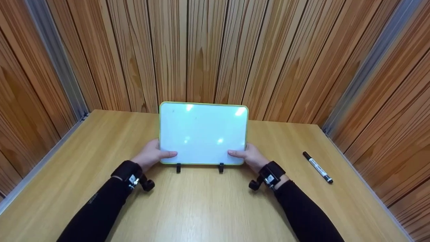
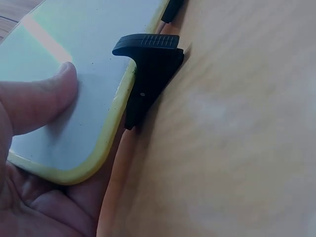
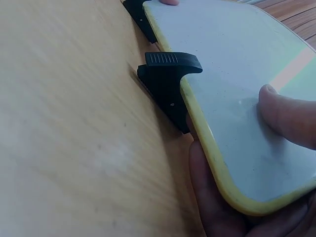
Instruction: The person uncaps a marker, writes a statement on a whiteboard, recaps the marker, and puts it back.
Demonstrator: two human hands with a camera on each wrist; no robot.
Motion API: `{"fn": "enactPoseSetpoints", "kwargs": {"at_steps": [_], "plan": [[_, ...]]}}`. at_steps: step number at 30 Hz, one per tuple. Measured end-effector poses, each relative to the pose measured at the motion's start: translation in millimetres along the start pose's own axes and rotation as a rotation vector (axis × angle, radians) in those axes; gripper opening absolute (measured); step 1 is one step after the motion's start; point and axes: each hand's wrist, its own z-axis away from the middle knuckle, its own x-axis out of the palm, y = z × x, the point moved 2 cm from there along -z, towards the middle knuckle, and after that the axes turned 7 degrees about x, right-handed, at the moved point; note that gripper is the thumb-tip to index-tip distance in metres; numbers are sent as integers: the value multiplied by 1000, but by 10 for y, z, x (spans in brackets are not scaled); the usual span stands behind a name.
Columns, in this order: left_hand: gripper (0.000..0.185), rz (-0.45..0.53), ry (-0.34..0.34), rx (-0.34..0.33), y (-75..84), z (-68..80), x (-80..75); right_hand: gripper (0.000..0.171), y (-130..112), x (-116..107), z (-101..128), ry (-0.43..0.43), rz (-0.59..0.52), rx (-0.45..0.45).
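Observation:
A small whiteboard [image 1: 203, 131] with a yellow-green rim leans back at the middle of the table, its lower edge in the two black hooks of a stand [image 2: 153, 69]. My left hand [image 1: 153, 155] grips its lower left corner, thumb on the white face and fingers behind. At the lower right corner my right hand [image 1: 252, 156] holds it the same way. In the right wrist view, a black hook [image 3: 170, 79] laps over the yellow rim beside the curled fingers. The rest of the stand is hidden behind the board.
A black-and-white marker [image 1: 317, 167] lies on the table [image 1: 201, 208] to the right of the right hand. Wood-panelled walls [image 1: 201, 50] close off the back and both sides. Each wrist wears a black strap with a small camera.

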Motion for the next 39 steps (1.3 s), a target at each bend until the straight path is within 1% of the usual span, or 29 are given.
{"fn": "enactPoseSetpoints", "kwargs": {"at_steps": [3,6,11,15,21,25,29,32,39], "plan": [[61,-7,6,-5,-32,-16,50,65,60,-44,26,12,-7,9],[61,-12,17,8,-62,-34,104,66,79,-88,55,26,-9,11],[59,-9,55,54,-86,-50,158,58,50,-143,76,28,-6,-6],[59,0,65,63,-112,-45,189,53,89,-173,80,30,-16,-2],[57,14,52,64,-115,-24,195,52,107,-169,71,21,-45,2],[55,49,48,61,-123,-24,216,50,104,-182,57,15,-46,10],[56,67,34,55,-130,-50,260,50,106,-244,79,24,-28,36],[57,66,29,67,-122,-70,300,53,106,-303,98,28,-12,47],[56,56,21,80,-100,-99,367,55,101,-411,97,3,-11,50]]}}
